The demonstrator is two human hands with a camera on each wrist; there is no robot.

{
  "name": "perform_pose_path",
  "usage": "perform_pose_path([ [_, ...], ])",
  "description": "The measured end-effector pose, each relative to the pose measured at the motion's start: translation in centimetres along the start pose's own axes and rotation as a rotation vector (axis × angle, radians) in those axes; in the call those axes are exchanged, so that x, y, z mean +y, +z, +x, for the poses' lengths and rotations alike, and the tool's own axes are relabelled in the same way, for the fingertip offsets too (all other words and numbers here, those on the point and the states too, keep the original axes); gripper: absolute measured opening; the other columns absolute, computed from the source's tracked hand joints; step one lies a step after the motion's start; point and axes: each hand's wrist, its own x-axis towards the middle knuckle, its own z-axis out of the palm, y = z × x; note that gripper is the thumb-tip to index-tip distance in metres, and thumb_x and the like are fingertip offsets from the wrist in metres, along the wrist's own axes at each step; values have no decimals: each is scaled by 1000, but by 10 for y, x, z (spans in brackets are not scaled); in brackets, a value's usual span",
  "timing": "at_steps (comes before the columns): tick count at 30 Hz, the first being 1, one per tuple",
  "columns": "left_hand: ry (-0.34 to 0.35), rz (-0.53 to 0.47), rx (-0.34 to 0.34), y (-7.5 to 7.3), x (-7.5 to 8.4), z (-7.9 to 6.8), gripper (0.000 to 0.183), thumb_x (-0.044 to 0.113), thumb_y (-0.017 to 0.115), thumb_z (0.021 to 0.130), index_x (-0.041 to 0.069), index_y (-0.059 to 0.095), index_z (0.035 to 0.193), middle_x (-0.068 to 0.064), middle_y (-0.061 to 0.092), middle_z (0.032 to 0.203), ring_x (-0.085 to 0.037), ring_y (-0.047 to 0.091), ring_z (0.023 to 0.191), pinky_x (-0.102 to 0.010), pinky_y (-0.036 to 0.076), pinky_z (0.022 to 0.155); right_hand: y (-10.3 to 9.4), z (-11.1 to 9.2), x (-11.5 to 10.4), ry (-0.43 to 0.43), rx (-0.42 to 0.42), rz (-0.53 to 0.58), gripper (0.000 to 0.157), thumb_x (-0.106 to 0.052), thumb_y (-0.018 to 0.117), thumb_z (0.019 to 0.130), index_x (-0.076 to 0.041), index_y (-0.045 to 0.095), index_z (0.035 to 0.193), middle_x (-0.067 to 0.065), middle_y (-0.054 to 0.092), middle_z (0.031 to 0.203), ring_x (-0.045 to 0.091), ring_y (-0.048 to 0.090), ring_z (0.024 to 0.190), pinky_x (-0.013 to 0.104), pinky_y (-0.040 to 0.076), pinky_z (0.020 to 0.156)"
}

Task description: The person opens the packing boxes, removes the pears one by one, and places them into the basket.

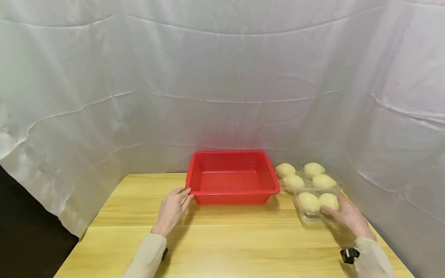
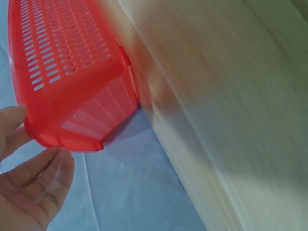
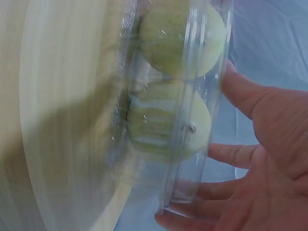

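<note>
pale sleeves (image 1: 147, 255) nearest, red basket (image 1: 229, 198) is pinched at its near-left corner by left hand (image 1: 172, 210); clear container (image 1: 311, 219), basket's right, is gripped by right hand (image 1: 351, 217); six yellow fruits (image 1: 314, 170) lie outside basket, work judged barely begun.

Both sleeves (image 1: 147, 253) are cream, both wrist cameras (image 1: 351, 255) black.

My head view looks forward and down from above, farthest back, taking in the yellow wood-grain table (image 1: 226, 243). My left wrist view sits close behind the left hand (image 1: 172, 210), tipped sideways, facing the red perforated plastic basket (image 1: 231, 199); the head view shares it. My right wrist view, also tipped, faces the right hand's (image 1: 349, 217) clear plastic box (image 1: 311, 219) close up, likewise shared with the head view.
</note>
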Motion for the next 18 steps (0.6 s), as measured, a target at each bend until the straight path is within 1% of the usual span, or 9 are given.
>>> perform_pose_path([
  [3, -15, -8, -12, 0, 0, -1, 32, 21, 77, 85, 7, 74, 113, -17, 71, 109, -34, 67, 99, -49, 55, 82, 0, 0, -1, -14, -10, 1, 98, -63, 55, 90, 9, 22, 148, 45, 32, 140, 66, 37, 120, 72, 38, 89],
  [6, -25, -14, -23, 1, 0, -1, 32, 21, 77, 85, 7, 74, 113, -18, 71, 110, -34, 67, 101, -50, 55, 84, 1, -4, -4, -17, -7, 12, 100, -62, 59, 89, 15, 26, 143, 45, 37, 137, 64, 41, 119, 69, 40, 89],
  [8, -33, -13, -24, 1, 0, -2, 32, 21, 77, 85, 7, 74, 113, -18, 71, 110, -34, 67, 101, -50, 55, 83, 2, -7, -7, -22, -3, 24, 98, -60, 62, 88, 16, 30, 141, 45, 40, 135, 62, 43, 118, 66, 42, 89],
  [12, -42, -13, -17, 1, 1, -2, 32, 22, 78, 84, 8, 74, 113, -18, 71, 110, -34, 67, 100, -50, 55, 82, 3, -9, -15, -35, -14, 54, 95, -58, 65, 86, 13, 32, 140, 44, 42, 135, 60, 46, 117, 64, 43, 89],
  [15, -46, -13, -19, -1, 3, -1, 32, 21, 77, 85, 8, 74, 113, -17, 71, 110, -34, 67, 100, -50, 55, 82, 4, -9, -22, -36, -32, 48, 96, -58, 67, 84, 12, 33, 140, 44, 40, 136, 61, 44, 117, 65, 43, 88],
  [18, -51, -9, -26, -2, 4, 0, 31, 22, 76, 85, 9, 74, 114, -17, 71, 110, -33, 67, 101, -49, 55, 83, 6, -9, -30, -53, -31, 33, 95, -57, 70, 82, 11, 35, 138, 43, 40, 136, 62, 43, 117, 66, 41, 90],
])
